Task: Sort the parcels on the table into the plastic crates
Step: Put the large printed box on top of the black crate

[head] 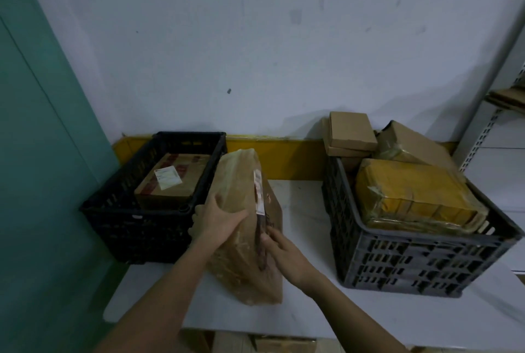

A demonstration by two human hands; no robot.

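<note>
At the surface's (397, 321) left edge stands a black crate (147, 210) with a labelled cardboard box (170, 179) lying inside. Just right of it, toward the front edge, a large brown plastic-wrapped parcel (244, 227) stands on end, tilted toward the crate. The left hand (220, 217) holds its left face, grip curled around the side, thumb on top. The right hand (284, 256) has its grip pinching the parcel's dark upper edge. At the right edge, a grey crate (420, 256) is heaped with wrapped parcels (412, 196) and small boxes (350, 131).
</note>
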